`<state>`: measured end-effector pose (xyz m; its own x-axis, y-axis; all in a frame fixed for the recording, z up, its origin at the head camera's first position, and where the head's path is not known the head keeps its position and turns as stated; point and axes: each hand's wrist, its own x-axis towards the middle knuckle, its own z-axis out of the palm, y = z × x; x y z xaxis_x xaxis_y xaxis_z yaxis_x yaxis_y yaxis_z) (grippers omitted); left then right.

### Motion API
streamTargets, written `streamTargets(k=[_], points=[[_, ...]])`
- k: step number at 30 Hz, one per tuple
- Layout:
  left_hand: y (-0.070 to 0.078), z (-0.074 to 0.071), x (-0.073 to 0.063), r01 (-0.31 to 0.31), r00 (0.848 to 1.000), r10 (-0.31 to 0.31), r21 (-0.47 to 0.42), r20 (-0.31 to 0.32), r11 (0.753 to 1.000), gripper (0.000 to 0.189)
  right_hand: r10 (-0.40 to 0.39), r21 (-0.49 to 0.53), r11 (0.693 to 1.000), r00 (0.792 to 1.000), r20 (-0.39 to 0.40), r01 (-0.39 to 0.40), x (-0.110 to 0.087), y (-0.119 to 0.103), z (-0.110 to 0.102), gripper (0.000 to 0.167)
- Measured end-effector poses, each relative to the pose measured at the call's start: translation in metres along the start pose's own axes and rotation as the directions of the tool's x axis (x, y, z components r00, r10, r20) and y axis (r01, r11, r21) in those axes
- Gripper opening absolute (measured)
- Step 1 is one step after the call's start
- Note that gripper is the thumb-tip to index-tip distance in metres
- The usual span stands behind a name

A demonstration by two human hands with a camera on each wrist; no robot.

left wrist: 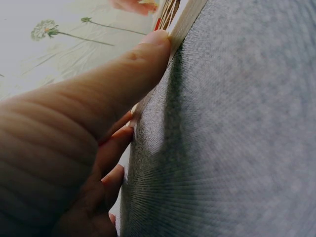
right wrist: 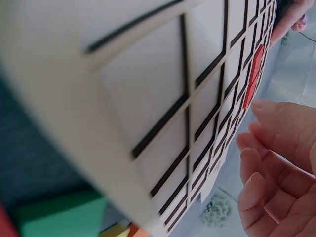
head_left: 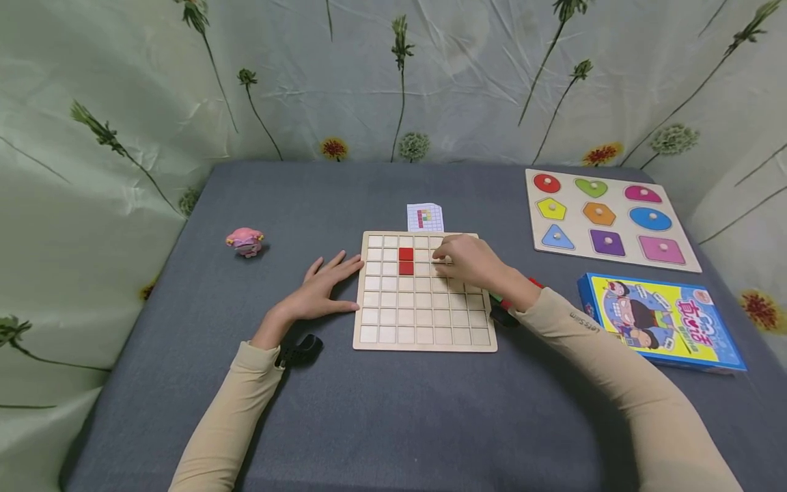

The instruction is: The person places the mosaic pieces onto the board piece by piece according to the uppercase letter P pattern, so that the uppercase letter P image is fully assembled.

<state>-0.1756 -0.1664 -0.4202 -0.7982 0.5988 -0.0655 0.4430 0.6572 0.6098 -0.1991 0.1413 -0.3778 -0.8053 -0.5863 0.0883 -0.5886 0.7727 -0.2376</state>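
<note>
worktop (head_left: 344,410) carries a grid board (head_left: 406,317) midway between its left and right edges, left hand (head_left: 316,295) spread wide against the board, right hand (head_left: 472,262) loosely bent over it, nothing seen in either grasp, two red tiles (head_left: 406,255) on the grid toward the worktop's far edge.

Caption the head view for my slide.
Left hand touches a gridded board bearing two red tiles; right hand over it.

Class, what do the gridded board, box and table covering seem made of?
Gridded board: probably smooth, matt wood, judging by its pale tan edge. Box: likely printed cardboard, given flat panels and bright graphics; gloss unclear. Table covering: apparently matt woven fabric; fine ribbing shows up close.
</note>
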Motion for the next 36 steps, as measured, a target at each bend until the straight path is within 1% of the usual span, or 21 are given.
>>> streamTargets(k=[6,12,15,19,22,26,29,36], points=[[-0.003,0.000,0.001,-0.004,1.000,0.004,0.005,0.002,1.000,0.080,0.033,0.003,0.999,0.999,0.007,-0.033,-0.011,0.009,-0.003,0.015],[-0.002,-0.001,0.002,-0.009,1.000,0.009,0.002,0.005,1.000,0.081,0.050,0.011,0.999,0.999,0.001,-0.050,-0.025,0.016,-0.007,0.014],[-0.003,-0.001,0.003,-0.013,1.000,0.013,0.002,0.003,1.000,0.080,0.073,0.016,0.997,0.997,-0.001,-0.072,-0.032,0.020,-0.011,0.016],[-0.003,-0.001,0.004,-0.010,1.000,0.010,0.003,0.000,1.000,0.080,0.109,0.021,0.994,0.994,0.018,-0.109,-0.042,0.024,-0.014,0.020],[-0.003,-0.002,0.004,0.002,1.000,-0.002,0.006,0.001,1.000,0.081,0.131,0.037,0.991,0.991,0.025,-0.132,-0.050,0.027,-0.017,0.021],[-0.002,-0.002,0.004,0.009,1.000,-0.010,0.007,0.010,1.000,0.081,0.170,0.071,0.983,0.985,0.010,-0.170,-0.061,0.030,-0.021,0.019],[-0.002,-0.002,0.006,0.001,1.000,-0.002,0.009,0.009,1.000,0.081,0.209,0.079,0.975,0.978,0.008,-0.209,-0.070,0.031,-0.024,0.019],[-0.002,-0.001,0.003,0.004,1.000,-0.004,0.007,0.018,1.000,0.080,0.287,0.111,0.950,0.957,0.051,-0.291,-0.091,0.027,-0.026,0.023]])
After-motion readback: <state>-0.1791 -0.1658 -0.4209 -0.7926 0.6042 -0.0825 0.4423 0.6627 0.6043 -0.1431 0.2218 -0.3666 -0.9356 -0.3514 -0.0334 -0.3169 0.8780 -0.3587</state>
